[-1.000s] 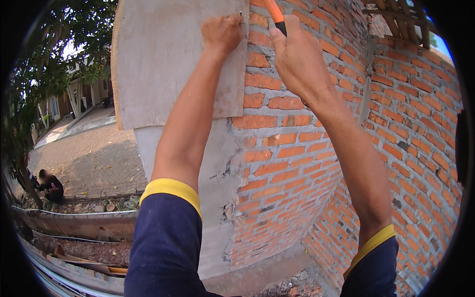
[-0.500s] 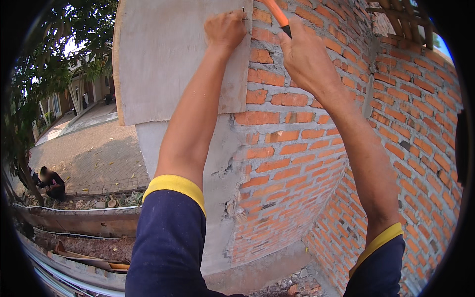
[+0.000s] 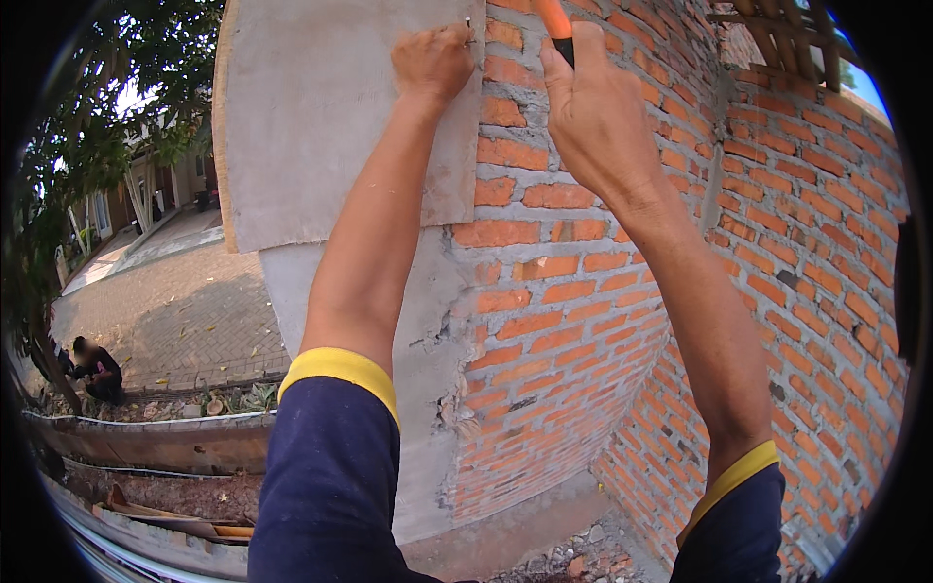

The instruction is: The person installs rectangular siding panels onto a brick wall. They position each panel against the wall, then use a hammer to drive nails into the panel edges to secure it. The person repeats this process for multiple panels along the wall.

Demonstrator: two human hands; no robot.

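Note:
My left hand (image 3: 434, 66) is closed in a fist against the upper right part of a grey flat panel (image 3: 311, 126). Out of the top of its fingers pokes a thin metal nail (image 3: 468, 22), close to the panel's right edge. To the right, my right hand (image 3: 607, 121) grips a hammer (image 3: 555, 21) by its orange and black handle, in front of the brick wall. The upper frame edge cuts off the hammer's head. Both arms are raised, in dark blue sleeves with yellow cuffs.
Bare brick wall (image 3: 559, 233) runs right of the panel and meets another brick wall (image 3: 816, 253) at a corner. Plastered wall (image 3: 418, 389) shows below the panel. At far left, a person (image 3: 97, 371) squats beside paving near a tree. Rubble (image 3: 583, 554) lies at the wall's foot.
The hammer's handle has swung from a leftward slant to more upright. My left hand keeps its place on the panel with the nail. The whole view has shifted slightly.

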